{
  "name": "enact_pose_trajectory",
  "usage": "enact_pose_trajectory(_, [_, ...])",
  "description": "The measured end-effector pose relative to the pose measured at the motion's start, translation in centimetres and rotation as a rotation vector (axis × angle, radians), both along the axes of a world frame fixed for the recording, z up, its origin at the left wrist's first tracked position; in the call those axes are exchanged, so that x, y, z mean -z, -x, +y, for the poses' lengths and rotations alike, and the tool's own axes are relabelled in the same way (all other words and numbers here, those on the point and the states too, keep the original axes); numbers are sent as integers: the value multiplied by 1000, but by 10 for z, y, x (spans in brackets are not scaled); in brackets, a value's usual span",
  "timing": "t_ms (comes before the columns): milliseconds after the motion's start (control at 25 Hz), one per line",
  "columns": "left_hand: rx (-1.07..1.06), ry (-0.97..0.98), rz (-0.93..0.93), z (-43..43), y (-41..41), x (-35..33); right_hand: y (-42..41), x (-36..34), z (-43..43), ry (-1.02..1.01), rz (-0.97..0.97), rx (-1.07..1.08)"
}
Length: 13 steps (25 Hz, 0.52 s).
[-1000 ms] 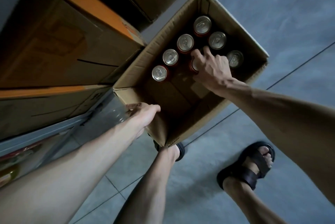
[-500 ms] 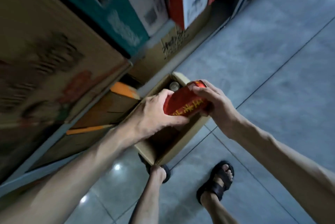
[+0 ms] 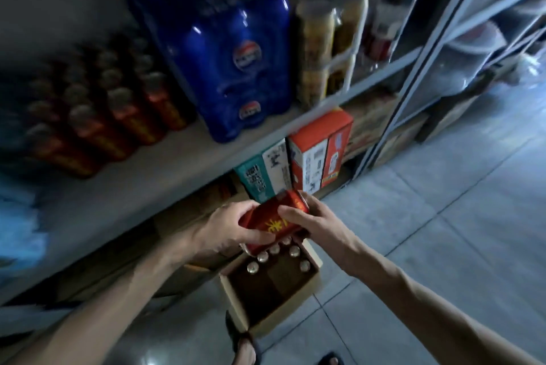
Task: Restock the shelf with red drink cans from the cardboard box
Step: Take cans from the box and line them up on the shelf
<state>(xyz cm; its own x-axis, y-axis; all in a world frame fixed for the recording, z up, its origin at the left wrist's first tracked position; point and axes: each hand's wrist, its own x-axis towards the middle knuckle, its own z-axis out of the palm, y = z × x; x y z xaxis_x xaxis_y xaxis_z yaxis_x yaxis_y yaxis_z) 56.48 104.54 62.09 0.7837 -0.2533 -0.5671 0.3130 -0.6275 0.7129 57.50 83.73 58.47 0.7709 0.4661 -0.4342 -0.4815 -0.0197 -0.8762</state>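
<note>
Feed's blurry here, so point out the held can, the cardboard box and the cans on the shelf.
Held can [image 3: 273, 217]: head view, red side with yellow print.
Cardboard box [image 3: 274, 279]: head view, bare inside floor.
Shelf cans [image 3: 130, 119]: head view, red side of one can.

Bare limbs recorded: left forearm and right forearm are uncovered along their whole visible length, both lean, the right one showing raised tendons and veins near the wrist. The left hand and right hand are likewise bare, with knuckles and finger joints clearly defined. 2 feet appear at the bottom edge: the left foot wears a dark open sandal with a strap across the instep and a dark sole edge ahead of the toes, while the right foot shows only toes beneath a dark strap.
</note>
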Motion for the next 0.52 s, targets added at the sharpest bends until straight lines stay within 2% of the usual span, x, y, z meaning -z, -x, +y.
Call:
enact_pose_trajectory(120, [6,-27,-37,26,13,-69,0,-72,24,16,-27,-87])
enact_pose_trajectory(240, [-92,0,-55,59,28,-114,-2,-126,56,54,-101,-158])
enact_pose_trajectory(520, [-303,125,-205,131,62,-122,-18,-170,156,288,-429,-384])
